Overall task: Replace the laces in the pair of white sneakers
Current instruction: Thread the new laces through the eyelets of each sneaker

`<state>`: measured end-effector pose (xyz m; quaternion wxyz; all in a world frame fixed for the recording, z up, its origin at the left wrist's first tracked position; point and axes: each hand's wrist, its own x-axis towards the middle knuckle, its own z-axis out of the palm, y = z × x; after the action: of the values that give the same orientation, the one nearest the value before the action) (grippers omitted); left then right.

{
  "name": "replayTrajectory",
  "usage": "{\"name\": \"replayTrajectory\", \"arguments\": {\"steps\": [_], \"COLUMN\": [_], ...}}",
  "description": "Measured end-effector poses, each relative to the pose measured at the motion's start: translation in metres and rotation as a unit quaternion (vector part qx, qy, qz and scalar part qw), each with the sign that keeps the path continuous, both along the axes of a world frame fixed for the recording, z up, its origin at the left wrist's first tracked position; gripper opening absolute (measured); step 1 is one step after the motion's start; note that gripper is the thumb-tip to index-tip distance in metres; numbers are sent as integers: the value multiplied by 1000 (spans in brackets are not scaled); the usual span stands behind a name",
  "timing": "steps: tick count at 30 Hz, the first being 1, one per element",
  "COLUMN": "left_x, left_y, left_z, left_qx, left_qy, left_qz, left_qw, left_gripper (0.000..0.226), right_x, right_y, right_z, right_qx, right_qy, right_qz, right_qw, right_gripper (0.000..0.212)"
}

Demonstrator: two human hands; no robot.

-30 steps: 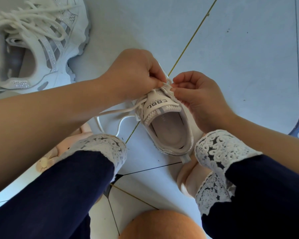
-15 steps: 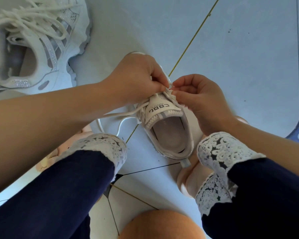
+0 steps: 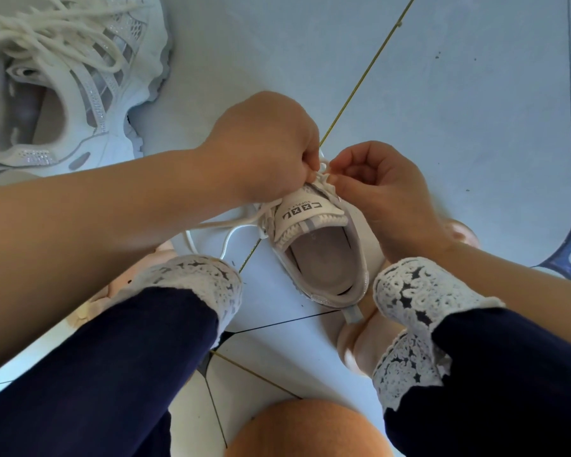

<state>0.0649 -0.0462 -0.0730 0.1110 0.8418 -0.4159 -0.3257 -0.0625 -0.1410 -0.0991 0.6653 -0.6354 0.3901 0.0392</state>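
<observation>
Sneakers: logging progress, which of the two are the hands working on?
The small sneaker with the printed tongue: the left hand and right hand pinch its lace. The chunky sneaker at upper left lies untouched.

One small sneaker (image 3: 327, 258), one chunky sneaker (image 3: 89, 103), one left hand (image 3: 261, 143), one right hand (image 3: 383, 186)

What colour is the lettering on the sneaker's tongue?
Black lettering on the white tongue; head view shows it best.

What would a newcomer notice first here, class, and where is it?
At centre, the left hand and right hand pinch the white lace by the tongue of a small sneaker on the tiled floor. A bigger white sneaker with loosely tangled laces lies at top left.
</observation>
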Motion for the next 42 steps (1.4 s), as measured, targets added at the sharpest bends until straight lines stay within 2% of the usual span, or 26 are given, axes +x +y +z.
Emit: {"name": "replayTrajectory", "arguments": {"steps": [5, 9, 14, 19, 22, 25, 27, 30, 32, 35, 38, 40, 42], "left_x": [-2, -8, -9, -8, -9, -15, -20, -20, -18, -17, -17, -17, -17], "left_y": [9, 11, 11, 14, 16, 17, 18, 17, 18, 20, 20, 19, 17], "left_z": [-3, -6, -5, -4, -3, -2, -2, -2, -3, -5, -8, -8, -8], "left_qx": [-60, -68, -51, -59, -53, -63, -66, -81, -90, -102, -119, -125, -134], "left_qy": [152, 142, 135, 151, 157, 151, 147, 120, 100, 108, 156, 155, 151], "left_qz": [135, 157, 125, 128, 143, 171, 189, 190, 192, 249, 309, 314, 312], "left_qw": [977, 975, 982, 978, 976, 971, 969, 971, 972, 957, 931, 928, 928], "left_gripper": [16, 23, 27, 17, 16, 24, 18, 1, 4, 13, 18, 21, 25], "right_x": [1, 4, 5, 1, 2, 8, 11, 15, 22, 36, 42, 40, 38], "right_y": [-1, -6, -4, -3, -4, -11, -16, -22, -25, -29, -34, -37, -40], "right_z": [2, 7, 10, 10, 13, 20, 23, 24, 26, 26, 25, 23, 22], "right_qx": [4, 21, -23, -35, -85, -209, -267, -262, -279, -321, -231, -143, -84], "right_qy": [32, 47, 68, 63, 44, 13, -2, 4, 0, -14, 21, 35, 50], "right_qz": [23, 71, 95, 75, 100, 214, 277, 291, 301, 354, 330, 295, 267], "right_qw": [999, 996, 993, 995, 990, 954, 923, 920, 912, 878, 915, 944, 959], "right_gripper": [20, 22, 21, 23, 26, 33, 31, 30, 27, 27, 31, 25, 19]}}
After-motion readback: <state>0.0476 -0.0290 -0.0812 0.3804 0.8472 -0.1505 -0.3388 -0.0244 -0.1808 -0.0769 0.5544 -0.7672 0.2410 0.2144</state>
